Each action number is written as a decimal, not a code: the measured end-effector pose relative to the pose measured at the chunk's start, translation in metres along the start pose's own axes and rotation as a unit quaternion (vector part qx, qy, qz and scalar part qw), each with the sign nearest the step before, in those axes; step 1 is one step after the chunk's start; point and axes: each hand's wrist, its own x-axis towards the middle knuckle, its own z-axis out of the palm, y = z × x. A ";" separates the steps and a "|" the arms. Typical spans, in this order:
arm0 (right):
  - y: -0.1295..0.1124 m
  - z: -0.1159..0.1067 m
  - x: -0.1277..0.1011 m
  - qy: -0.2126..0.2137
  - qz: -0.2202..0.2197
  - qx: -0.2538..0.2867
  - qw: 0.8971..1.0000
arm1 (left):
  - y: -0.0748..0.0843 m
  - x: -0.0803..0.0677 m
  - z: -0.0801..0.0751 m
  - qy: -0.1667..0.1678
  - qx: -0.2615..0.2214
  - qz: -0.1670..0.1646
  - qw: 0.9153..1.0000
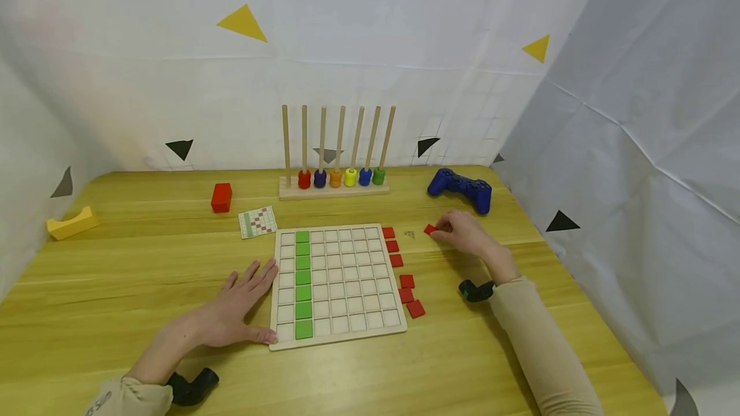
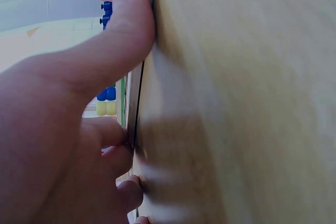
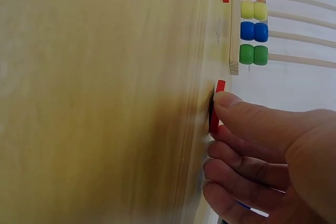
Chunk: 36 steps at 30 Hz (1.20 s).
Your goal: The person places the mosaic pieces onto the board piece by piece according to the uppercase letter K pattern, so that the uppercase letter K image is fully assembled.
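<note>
Right hand, narrow pinch on tile (red)

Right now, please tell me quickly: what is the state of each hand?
Left hand: open, touching the left edge of the pale wooden grid board.
Right hand: closed in a pinch, holding a thin flat red tile.

On my bench, round the grid board: my left grip touches its nine-o'clock edge; loose tiles line three o'clock; at two, my right grip holds a single tile, the controller behind. The peg rack stands at twelve, the card at ten, the block beyond.
</note>
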 end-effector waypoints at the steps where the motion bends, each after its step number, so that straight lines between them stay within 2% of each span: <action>1: 0.000 0.000 0.000 -0.001 0.001 0.003 1.000 | 0.000 0.000 0.000 0.000 -0.001 0.000 1.000; 10: 0.002 -0.001 0.000 -0.011 -0.006 0.014 1.000 | -0.001 -0.001 0.000 0.000 0.006 -0.006 1.000; 15: -0.002 -0.007 -0.002 0.002 -0.038 0.035 0.999 | -0.002 -0.001 0.001 0.001 0.007 -0.004 1.000; 24: -0.031 -0.021 0.007 -0.016 -0.081 0.043 0.996 | -0.003 0.000 0.002 0.001 0.009 -0.004 1.000; 36: -0.080 -0.017 0.035 -0.075 -0.121 0.032 0.989 | -0.003 0.000 0.002 0.007 0.002 0.006 1.000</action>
